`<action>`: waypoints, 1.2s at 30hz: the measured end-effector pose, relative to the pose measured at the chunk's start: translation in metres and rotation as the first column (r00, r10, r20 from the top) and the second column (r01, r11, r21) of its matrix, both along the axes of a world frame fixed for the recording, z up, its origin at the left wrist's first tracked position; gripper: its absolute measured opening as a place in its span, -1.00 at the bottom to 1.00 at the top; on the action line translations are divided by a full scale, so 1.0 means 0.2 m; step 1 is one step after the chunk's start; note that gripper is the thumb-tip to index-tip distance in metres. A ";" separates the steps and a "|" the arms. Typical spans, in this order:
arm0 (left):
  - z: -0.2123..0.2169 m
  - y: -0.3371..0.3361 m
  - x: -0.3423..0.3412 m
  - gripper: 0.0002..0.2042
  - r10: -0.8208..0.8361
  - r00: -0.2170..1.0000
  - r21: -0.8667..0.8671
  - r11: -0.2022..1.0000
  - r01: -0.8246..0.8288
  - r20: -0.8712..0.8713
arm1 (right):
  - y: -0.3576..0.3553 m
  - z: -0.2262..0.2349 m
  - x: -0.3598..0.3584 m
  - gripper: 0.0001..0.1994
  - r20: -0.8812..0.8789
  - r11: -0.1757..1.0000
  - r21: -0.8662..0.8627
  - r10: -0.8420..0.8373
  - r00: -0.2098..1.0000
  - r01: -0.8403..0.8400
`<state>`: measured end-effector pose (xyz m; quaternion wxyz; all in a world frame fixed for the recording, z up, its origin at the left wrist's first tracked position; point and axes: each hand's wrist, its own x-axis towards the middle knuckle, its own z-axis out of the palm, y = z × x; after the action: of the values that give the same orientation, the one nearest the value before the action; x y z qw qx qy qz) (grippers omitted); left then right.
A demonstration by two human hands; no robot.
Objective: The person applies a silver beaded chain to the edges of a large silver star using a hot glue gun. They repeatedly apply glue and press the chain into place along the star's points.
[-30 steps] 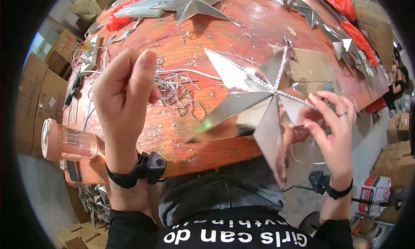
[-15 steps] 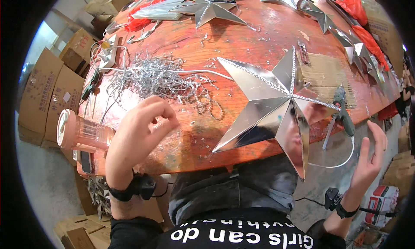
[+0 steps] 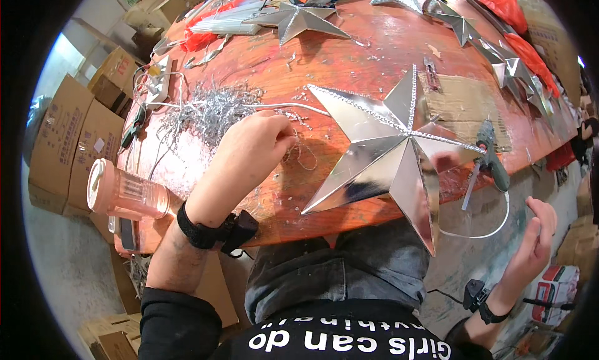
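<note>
A big mirror-finish silver star (image 3: pixel 374 166) lies on the red table, with sparkling silver trim along some of its ridges. To its left, a tangled pile of thin silver trim strands (image 3: pixel 215 113) is partly covered by my left hand (image 3: pixel 259 141). That hand's fingers are curled together at the pile's right edge; what they pinch, if anything, is hidden. A glue gun (image 3: pixel 493 160) with a clear glue stick rests at the star's right point. My right hand (image 3: pixel 535 241) hangs past the table's edge, fingers loosely apart and holding nothing.
A lidded pink cup (image 3: pixel 128 188) and a phone (image 3: pixel 126 234) are at the left edge. Behind them sits a white power strip (image 3: pixel 160 79). Another silver star (image 3: pixel 296 19) lies farther back. A cardboard piece (image 3: pixel 468 107) and a cutter knife (image 3: pixel 431 73) lie beyond the big star.
My left hand has moved right and away from me, onto the trim pile, and its fingers have closed more. The right hand has dropped slightly. The view has shifted a little.
</note>
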<state>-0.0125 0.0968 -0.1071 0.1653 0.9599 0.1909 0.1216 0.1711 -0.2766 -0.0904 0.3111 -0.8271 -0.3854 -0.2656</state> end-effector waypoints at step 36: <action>1.15 -0.17 -0.17 -0.68 -0.133 0.661 -0.113 0.942 0.315 0.739 | 1.01 0.40 -0.50 -0.68 -0.490 0.394 0.693 0.872 0.007 -0.603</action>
<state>-0.0469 0.0625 0.1224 0.3508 0.8243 0.0031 0.4443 0.0718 -0.0740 -0.0106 0.6557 -0.4479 -0.5240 0.3079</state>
